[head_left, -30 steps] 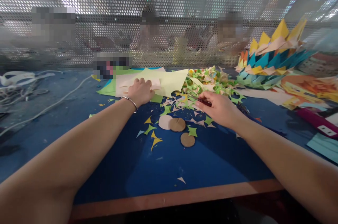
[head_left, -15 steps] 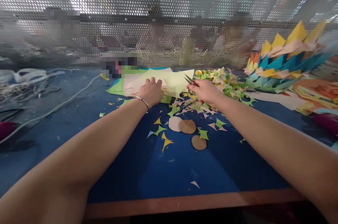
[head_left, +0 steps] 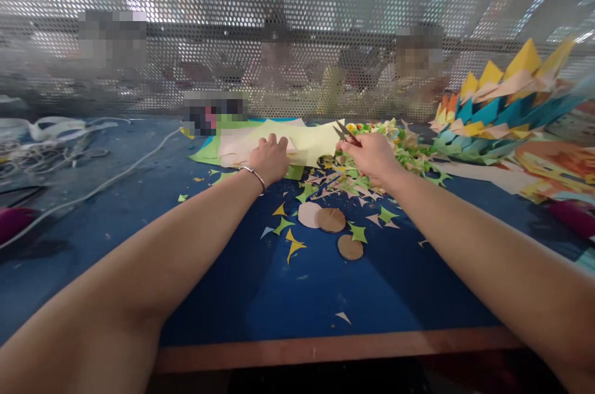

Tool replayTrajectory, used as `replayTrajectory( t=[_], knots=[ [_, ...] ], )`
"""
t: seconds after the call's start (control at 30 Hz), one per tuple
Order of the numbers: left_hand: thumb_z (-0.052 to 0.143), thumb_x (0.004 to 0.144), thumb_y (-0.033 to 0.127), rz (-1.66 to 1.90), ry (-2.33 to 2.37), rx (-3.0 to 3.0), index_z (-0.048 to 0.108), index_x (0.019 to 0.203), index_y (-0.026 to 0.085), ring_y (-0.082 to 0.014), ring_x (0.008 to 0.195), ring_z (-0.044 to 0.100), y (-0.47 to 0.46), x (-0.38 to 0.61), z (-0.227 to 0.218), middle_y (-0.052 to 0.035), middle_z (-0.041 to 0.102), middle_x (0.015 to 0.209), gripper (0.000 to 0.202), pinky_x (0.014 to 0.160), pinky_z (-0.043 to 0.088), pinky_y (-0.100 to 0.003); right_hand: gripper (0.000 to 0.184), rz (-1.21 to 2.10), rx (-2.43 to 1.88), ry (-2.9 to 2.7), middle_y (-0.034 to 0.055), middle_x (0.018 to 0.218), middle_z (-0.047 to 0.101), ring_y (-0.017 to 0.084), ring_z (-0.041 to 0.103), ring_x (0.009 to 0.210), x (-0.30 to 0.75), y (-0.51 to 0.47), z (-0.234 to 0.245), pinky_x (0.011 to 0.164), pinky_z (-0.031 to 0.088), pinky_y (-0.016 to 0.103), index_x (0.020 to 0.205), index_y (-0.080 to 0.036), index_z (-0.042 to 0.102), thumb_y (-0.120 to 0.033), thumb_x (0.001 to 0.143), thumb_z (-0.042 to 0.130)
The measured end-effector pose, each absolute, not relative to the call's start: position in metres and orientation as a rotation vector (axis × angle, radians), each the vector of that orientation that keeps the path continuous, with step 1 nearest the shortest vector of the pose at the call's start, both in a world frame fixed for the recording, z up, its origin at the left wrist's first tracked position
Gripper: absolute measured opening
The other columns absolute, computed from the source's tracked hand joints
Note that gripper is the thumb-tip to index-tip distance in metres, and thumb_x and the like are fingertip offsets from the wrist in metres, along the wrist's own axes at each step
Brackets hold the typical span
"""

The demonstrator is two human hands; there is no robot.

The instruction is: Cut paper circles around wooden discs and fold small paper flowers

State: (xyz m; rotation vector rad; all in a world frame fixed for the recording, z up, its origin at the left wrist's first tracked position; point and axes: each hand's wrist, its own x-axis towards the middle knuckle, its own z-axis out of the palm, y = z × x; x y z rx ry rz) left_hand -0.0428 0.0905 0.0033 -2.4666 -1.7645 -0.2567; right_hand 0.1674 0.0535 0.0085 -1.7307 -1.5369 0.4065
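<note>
My left hand, with a thin bracelet at the wrist, lies on a stack of paper sheets, pale yellow on top with green and pink beneath; its fingers curl down onto the sheets. My right hand is closed round the handles of small scissors, whose blades point up and left just off the yellow sheet's right corner. Both hands reach far across a blue table.
Paper scraps and three cardboard discs litter the middle. A heap of folded green and yellow pieces lies behind my right hand. A spiky folded-paper model stands at right. White cords lie at left. People sit behind a perforated screen.
My right hand has moved from right of the scraps up and left to the yellow sheet's corner, bringing the scissors with it. My left hand has stayed on the paper stack.
</note>
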Motion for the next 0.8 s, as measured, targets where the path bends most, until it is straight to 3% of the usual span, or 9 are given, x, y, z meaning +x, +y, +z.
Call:
replayTrajectory(
  t=[0.47,0.57,0.67,0.8],
  knots=[
    [0.043,0.091,0.021,-0.424,-1.689,-2.497,0.057,0.123,0.014,-0.036,0.115,0.053,0.093,-0.044,0.003,-0.0211,0.054,0.127,0.035,0.084,0.049,-0.046,0.011,0.592,-1.661,-1.766,0.0056,0.075,0.071,0.007,0.045,0.038,0.166,0.036,0.017,0.042,0.042,0.028,0.074,-0.016,0.066,-0.021,0.085,0.064],
    [0.048,0.092,0.035,-0.499,-1.527,-2.628,0.063,0.111,0.015,-0.0315,0.107,0.057,0.086,-0.036,0.006,-0.0169,0.061,0.116,0.032,0.081,0.048,-0.042,0.011,0.64,-1.596,-1.738,0.0042,0.07,0.069,0.007,0.046,0.036,0.168,0.029,0.017,0.038,0.04,0.026,0.079,-0.017,0.063,-0.022,0.088,0.062],
    [0.054,0.09,0.049,-0.46,-1.268,-2.879,0.069,0.1,0.021,-0.0204,0.087,0.062,0.073,-0.02,0.006,-0.0067,0.069,0.099,0.034,0.073,0.046,-0.031,0.011,0.67,-1.519,-1.661,0.0013,0.063,0.063,0.007,0.048,0.038,0.169,0.026,0.017,0.036,0.038,0.023,0.081,-0.017,0.061,-0.023,0.091,0.059],
    [0.058,0.09,0.044,-0.462,-0.928,-3.106,0.068,0.11,0.019,-0.0148,0.075,0.061,0.058,-0.001,0.005,-0.0051,0.071,0.097,0.034,0.065,0.043,-0.027,0.014,0.765,-1.372,-1.619,-0.0014,0.062,0.059,0.006,0.048,0.041,0.169,0.023,0.02,0.039,0.04,0.022,0.083,-0.017,0.061,-0.025,0.094,0.055]
  ],
)
